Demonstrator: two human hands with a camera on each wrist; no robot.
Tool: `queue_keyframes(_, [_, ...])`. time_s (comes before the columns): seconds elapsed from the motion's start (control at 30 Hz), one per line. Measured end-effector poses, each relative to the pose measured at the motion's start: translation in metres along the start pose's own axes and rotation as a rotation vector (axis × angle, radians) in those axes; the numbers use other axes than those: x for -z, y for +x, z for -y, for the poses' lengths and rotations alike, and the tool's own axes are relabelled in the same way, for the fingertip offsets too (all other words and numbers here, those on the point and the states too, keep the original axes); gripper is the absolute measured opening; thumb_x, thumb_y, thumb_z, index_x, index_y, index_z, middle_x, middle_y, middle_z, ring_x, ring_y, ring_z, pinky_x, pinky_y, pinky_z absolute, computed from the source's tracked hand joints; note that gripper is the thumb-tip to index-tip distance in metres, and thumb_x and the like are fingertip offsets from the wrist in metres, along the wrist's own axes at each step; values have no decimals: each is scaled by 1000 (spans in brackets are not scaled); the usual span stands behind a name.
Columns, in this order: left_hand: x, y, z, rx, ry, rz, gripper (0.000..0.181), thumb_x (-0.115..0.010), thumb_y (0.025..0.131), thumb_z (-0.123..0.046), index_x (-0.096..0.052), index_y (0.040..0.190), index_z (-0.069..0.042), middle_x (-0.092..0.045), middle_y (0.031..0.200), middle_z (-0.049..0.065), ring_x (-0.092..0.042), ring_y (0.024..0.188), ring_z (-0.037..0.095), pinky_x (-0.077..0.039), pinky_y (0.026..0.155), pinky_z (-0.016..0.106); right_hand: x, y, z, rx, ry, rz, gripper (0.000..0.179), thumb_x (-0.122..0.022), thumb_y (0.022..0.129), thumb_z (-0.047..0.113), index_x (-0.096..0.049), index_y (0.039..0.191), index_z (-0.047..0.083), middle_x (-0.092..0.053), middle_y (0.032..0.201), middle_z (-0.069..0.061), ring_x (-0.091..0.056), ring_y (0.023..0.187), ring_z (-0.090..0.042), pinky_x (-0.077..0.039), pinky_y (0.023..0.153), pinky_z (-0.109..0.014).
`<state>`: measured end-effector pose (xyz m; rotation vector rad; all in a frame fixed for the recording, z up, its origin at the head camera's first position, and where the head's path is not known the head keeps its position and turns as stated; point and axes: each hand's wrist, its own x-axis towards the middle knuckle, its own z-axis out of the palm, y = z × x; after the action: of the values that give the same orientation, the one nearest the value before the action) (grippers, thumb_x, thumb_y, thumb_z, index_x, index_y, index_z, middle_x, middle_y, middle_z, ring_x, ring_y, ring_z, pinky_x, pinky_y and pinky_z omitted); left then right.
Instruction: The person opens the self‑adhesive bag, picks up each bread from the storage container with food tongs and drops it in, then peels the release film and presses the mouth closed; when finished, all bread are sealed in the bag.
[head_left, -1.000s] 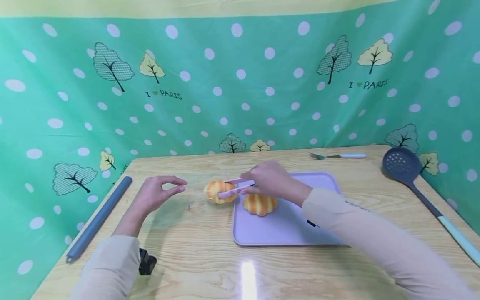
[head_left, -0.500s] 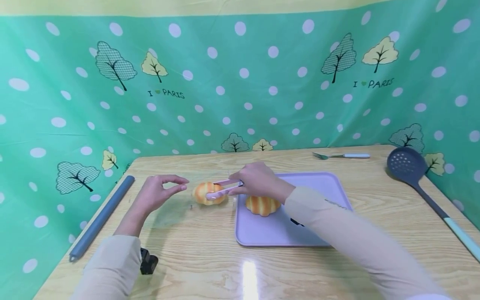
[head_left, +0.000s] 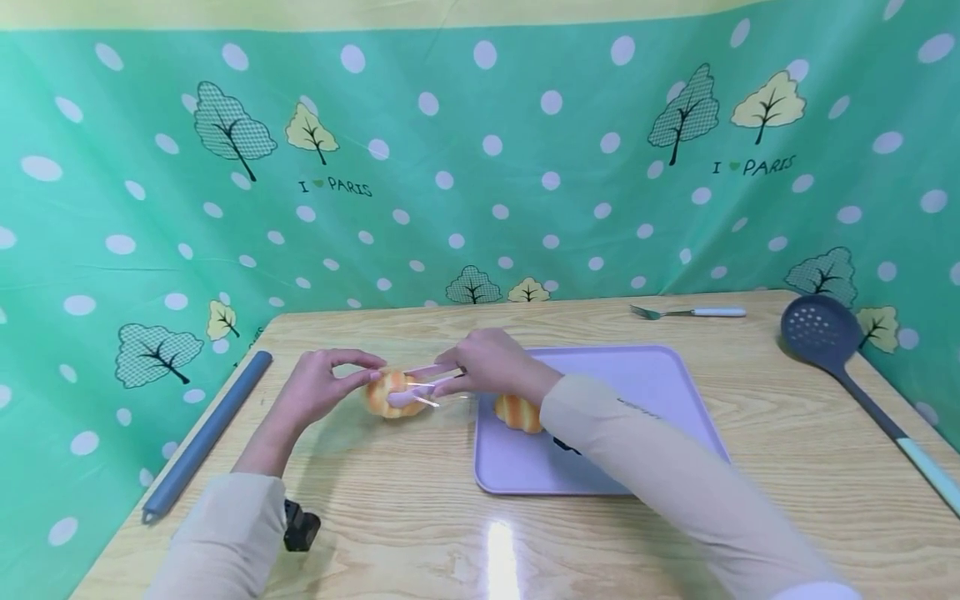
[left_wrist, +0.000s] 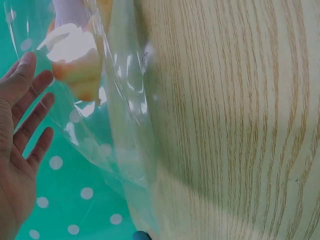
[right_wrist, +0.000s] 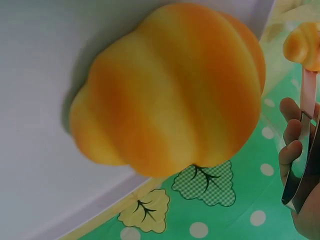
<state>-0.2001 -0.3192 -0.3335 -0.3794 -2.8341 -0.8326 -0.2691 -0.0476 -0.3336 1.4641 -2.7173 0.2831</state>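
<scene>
Croissant #1 (head_left: 378,400) is off the tray, near the table's middle, a bit left; clock below is centred on it, head view, 12 = far side. Pinched between the pale lilac arms of the tongs (head_left: 406,397), which come in from 3 o'clock. Right hand (head_left: 491,362) has its fingers wrapped round the tongs; right wrist view shows the metal rear section in the palm. Clear plastic bag (left_wrist: 134,95): croissant and tong ends show through its film in the left wrist view, glare over part of them. Left hand (head_left: 318,387) sits at 9 o'clock, thumb and index pinching the bag's edge, other fingers loose and spread.

Croissant #2 (head_left: 516,413) at 3 o'clock, on the left part of the lilac tray (head_left: 615,379), partly hidden by the right wrist; fills most of the right wrist view. Tray lies flat on the wood-grain table (head_left: 405,517).

Further out: grey-blue rod (head_left: 206,442) between 8 and 9, along the table's left edge. Fork (head_left: 697,312), white handle, between 2 and 3, far edge. Slotted skimmer (head_left: 821,332), dark head about 3, handle running to 4. Green polka-dot cloth (head_left: 517,225) at 12, behind the table.
</scene>
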Motion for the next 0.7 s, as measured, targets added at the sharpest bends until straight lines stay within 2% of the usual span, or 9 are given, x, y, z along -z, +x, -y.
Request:
queue_keyframes(0.17, [-3, 0, 0, -3, -18, 3, 17, -77, 93, -17, -80, 107, -9, -76, 108, 10, -67, 112, 37, -48, 99, 59, -3, 6, 5, -13, 6, 38, 56, -69, 91, 57, -70, 131, 19, -71, 77, 4, -57, 66, -10, -54, 73, -32])
queue_keyframes(0.4, [-6, 0, 4, -8, -32, -15, 18, -78, 91, -13, -79, 108, -7, -76, 108, 11, -67, 112, 37, -48, 99, 58, -3, 13, 14, 2, -9, 53, 56, -68, 91, 58, -70, 132, 19, -77, 107, 1, -67, 82, -13, -56, 78, -34])
queue_keyframes(0.6, [-6, 0, 4, -9, -41, -26, 17, -77, 92, -13, -79, 107, -6, -77, 106, 10, -68, 110, 35, -49, 97, 56, -5, 18, 21, 40, -24, 28, 48, -69, 92, 56, -75, 124, 21, -77, 100, 4, -66, 76, -11, -55, 74, -32])
queue_keyframes(0.7, [-6, -1, 4, -9, -38, -26, 17, -77, 92, -14, -79, 106, -6, -77, 106, 10, -68, 109, 35, -50, 96, 56, -8, 19, 23, 48, -31, 33, 50, -69, 92, 57, -75, 125, 20, -77, 103, 4, -68, 78, -11, -56, 76, -31])
